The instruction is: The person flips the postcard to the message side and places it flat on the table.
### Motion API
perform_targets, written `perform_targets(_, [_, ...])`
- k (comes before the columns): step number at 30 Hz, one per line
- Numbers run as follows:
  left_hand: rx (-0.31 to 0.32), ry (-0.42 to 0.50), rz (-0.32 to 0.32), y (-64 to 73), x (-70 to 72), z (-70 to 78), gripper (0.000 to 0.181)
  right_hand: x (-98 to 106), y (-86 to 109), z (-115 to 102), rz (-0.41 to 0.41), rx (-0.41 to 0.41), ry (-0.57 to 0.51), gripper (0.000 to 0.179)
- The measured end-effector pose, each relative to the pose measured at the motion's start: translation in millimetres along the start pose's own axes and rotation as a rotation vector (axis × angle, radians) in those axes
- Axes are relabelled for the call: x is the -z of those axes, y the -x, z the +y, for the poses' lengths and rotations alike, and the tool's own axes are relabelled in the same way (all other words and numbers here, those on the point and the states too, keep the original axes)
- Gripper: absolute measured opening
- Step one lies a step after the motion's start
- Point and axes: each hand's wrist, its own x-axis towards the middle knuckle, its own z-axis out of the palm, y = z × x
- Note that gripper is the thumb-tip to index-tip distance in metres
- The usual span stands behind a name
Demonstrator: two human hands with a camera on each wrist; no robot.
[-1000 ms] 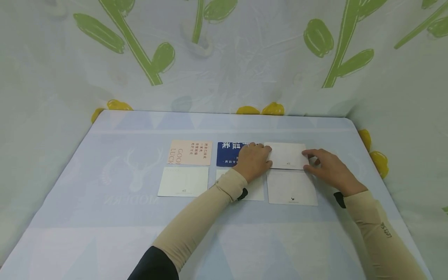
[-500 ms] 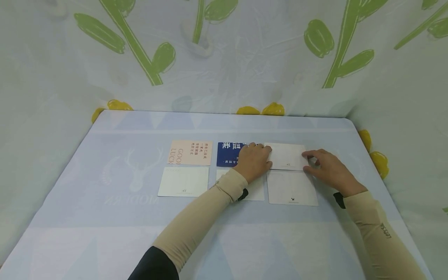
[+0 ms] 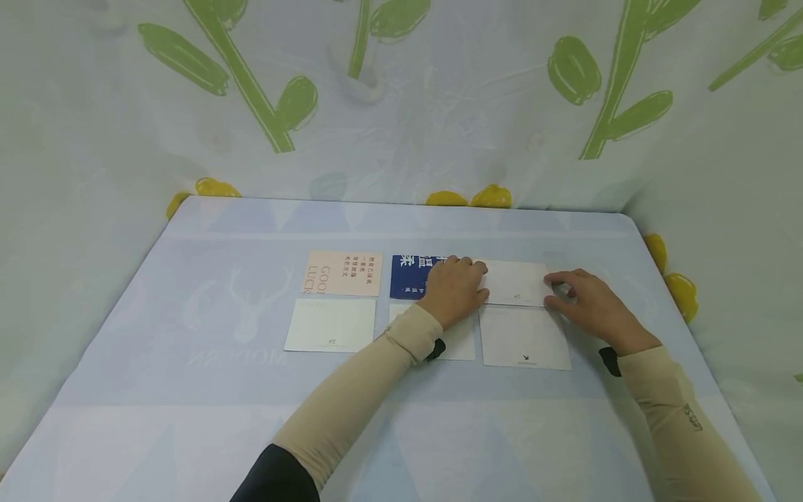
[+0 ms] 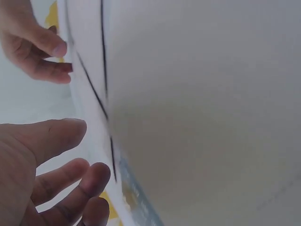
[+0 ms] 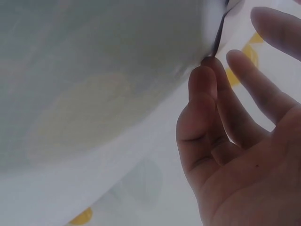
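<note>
Apparently squaring white rectangular paper card [image 3: 516,284]; left hand [image 3: 453,293], right hand [image 3: 588,307] flank it, fingers apart. Next likely needs light nudging.

White card [image 3: 516,283] and blue card [image 3: 409,279], side by side
The white card bears a small mark towards six o'clock; the blue card, at its nine o'clock, shows white characters, partly hidden by the left hand [image 3: 453,293].
</note>
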Motion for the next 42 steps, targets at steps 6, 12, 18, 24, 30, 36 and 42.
perform_targets(6, [0.006, 0.031, 0.032, 4.8, 5.8, -9.1, 0.037, 0.3, 5.0, -0.8, 0.021, -0.01, -0.015, 0.049])
perform_targets(12, [-0.007, 0.001, 0.067, 13.2, 13.5, -23.6, 0.038, 1.2, 13.4, -6.5, 0.091, 0.041, -0.038, 0.047])
perform_targets(18, [-0.013, -0.043, 0.132, 29.7, 21.5, -42.9, 0.039, -0.1, 18.0, -18.1, 0.241, 0.147, -0.034, 0.043])
perform_targets(24, [0.027, -0.038, 0.173, 48.8, 28.3, -65.3, 0.041, -1.1, 20.0, -28.4, 0.418, 0.19, -0.04, 0.042])
perform_targets(30, [0.053, 0.007, 0.164, 64.8, 35.0, -84.5, 0.046, -3.5, 20.1, -33.4, 0.42, 0.216, -0.098, 0.048])
perform_targets(36, [0.103, 0.04, 0.083, 72.0, 39.8, -100.3, 0.056, -6.5, 18.8, -39.9, 0.383, 0.237, -0.113, 0.057])
perform_targets(42, [0.157, 0.062, -0.001, 69.8, 38.9, -113.9, 0.063, -8.6, 18.7, -49.3, 0.339, 0.233, -0.115, 0.065])
